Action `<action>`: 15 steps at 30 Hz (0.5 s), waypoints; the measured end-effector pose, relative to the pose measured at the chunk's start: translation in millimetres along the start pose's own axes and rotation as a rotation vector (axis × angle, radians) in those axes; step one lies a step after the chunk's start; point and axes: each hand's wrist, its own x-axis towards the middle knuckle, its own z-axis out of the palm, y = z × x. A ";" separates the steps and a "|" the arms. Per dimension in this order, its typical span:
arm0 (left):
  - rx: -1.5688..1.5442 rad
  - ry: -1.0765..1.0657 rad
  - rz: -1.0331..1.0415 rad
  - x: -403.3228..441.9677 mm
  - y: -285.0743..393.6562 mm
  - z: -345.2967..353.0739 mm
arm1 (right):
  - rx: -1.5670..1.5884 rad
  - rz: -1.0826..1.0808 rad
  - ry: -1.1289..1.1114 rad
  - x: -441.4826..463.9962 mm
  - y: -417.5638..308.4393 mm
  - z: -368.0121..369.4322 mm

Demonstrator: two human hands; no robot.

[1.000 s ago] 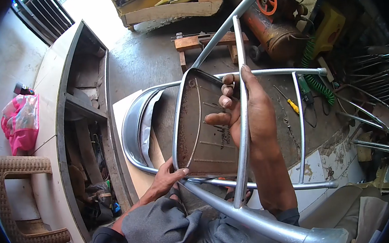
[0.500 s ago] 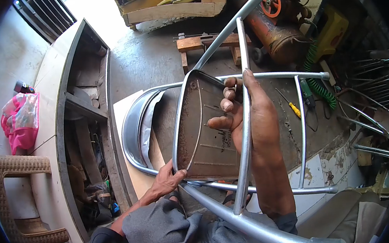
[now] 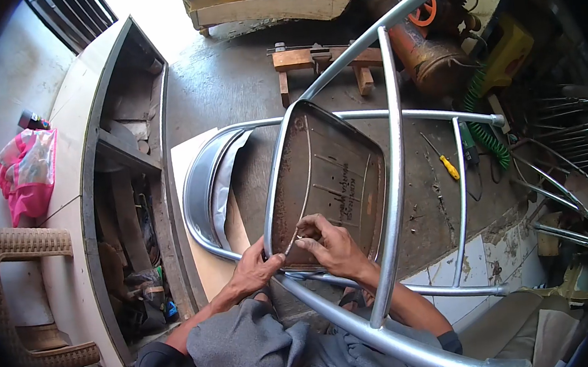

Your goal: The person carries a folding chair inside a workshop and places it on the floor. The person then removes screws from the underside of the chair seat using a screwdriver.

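A chair frame of silver tubes [image 3: 394, 175] lies over my knees, its seat [image 3: 335, 173] showing a rusty underside with thin ribs and dark handwriting. My left hand [image 3: 256, 267] grips the lower left rim of the seat, thumb over the inner edge. Close beside it, my right hand [image 3: 331, 246] is pinched at the seat's lower inner corner. A small pale tip shows between its thumb and fingers, too small to name. Under the seat lies another tubular frame [image 3: 414, 112] with a grey curved back panel [image 3: 200, 185].
On the floor to the right are a yellow-handled screwdriver [image 3: 450, 168], a green power tool [image 3: 469, 141] and a coiled green hose [image 3: 492, 148]. A wooden stand [image 3: 294, 60] and a rusty compressor [image 3: 429, 53] stand ahead. An open cabinet [image 3: 127, 156] borders the left side.
My right hand has come down from behind the chair's cross tube to the seat's lower corner, its fingers now pinched. The left hand keeps its grip on the rim.
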 end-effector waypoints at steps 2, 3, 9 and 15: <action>-0.070 -0.005 0.016 0.1 -0.6 1.9 | 0.034 0.056 -0.034 3.5 1.3 2.7; -0.140 -0.013 0.033 0.8 -0.6 2.7 | 0.003 0.054 -0.090 5.0 2.7 4.6; -0.179 -0.038 0.049 3.4 -9.9 2.1 | -0.057 -0.171 -0.041 12.9 13.7 20.5; -0.104 -0.070 0.008 3.0 -4.7 -1.5 | -0.051 -0.091 -0.047 17.3 15.8 18.3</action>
